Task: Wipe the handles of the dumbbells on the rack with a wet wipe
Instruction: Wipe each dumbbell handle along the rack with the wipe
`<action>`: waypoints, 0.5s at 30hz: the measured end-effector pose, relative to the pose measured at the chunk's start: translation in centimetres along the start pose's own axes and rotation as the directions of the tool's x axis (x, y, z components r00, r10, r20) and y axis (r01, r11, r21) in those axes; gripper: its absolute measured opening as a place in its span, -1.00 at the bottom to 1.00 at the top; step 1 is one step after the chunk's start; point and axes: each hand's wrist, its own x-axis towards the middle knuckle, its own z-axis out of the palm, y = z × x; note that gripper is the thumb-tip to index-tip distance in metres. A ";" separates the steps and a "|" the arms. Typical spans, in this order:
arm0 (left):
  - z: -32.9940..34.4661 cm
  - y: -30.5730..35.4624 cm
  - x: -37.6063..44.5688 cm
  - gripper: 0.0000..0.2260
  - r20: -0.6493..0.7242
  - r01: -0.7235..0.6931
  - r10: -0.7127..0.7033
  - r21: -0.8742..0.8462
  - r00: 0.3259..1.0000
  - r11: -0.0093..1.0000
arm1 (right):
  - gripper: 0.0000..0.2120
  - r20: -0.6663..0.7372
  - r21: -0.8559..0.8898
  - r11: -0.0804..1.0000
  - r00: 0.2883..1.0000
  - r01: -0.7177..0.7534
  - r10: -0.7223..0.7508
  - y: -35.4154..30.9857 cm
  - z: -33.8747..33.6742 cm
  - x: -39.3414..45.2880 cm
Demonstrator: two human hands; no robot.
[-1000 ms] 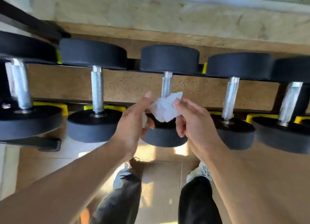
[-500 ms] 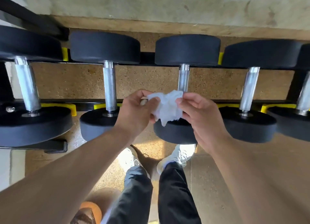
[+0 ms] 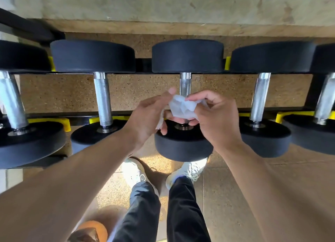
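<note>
Several black dumbbells with knurled steel handles lie across a black rack (image 3: 119, 113) with yellow cradles. A crumpled white wet wipe (image 3: 182, 109) is held between both hands, right in front of the middle dumbbell's handle (image 3: 185, 83). My left hand (image 3: 150, 114) pinches the wipe's left side, thumb up. My right hand (image 3: 215, 117) grips its right side with curled fingers. The hands and wipe hide the lower part of that handle. Neighbouring handles stand bare at the left (image 3: 103, 98) and right (image 3: 260, 98).
A rough concrete wall runs behind the rack. The floor is speckled tan. My feet in white shoes (image 3: 188, 169) stand under the middle dumbbell's near head (image 3: 183, 147). A brown object (image 3: 88, 231) lies at the bottom left.
The view has shifted closer and leftward, centring the middle dumbbell. Both hands have bunched the wipe tighter and lowered it near the handle's lower end.
</note>
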 end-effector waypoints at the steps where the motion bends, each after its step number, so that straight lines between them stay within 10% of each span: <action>1: 0.2 -0.1 0.2 -0.64 0.007 -0.013 0.013 0.011 1.000 1.000 | -0.72 0.003 0.002 0.999 0.999 0.034 -0.034 0.1 -0.2 0.0; 6: 0.9 -1.0 1.7 -0.92 -0.142 -0.037 0.048 0.079 0.989 0.996 | -0.64 0.104 -0.029 0.994 0.990 0.103 -0.099 0.9 -1.7 0.0; 11: 1.6 -1.1 2.5 -0.98 -0.166 -0.093 0.101 0.052 0.981 0.994 | -0.76 0.079 0.576 0.745 0.930 -0.336 0.359 1.4 -2.5 0.5; 15: 2.1 -1.3 3.4 -0.96 -0.165 -0.129 0.139 0.070 0.976 0.989 | -0.49 0.194 0.567 0.689 0.886 -0.452 0.421 1.6 -2.3 1.9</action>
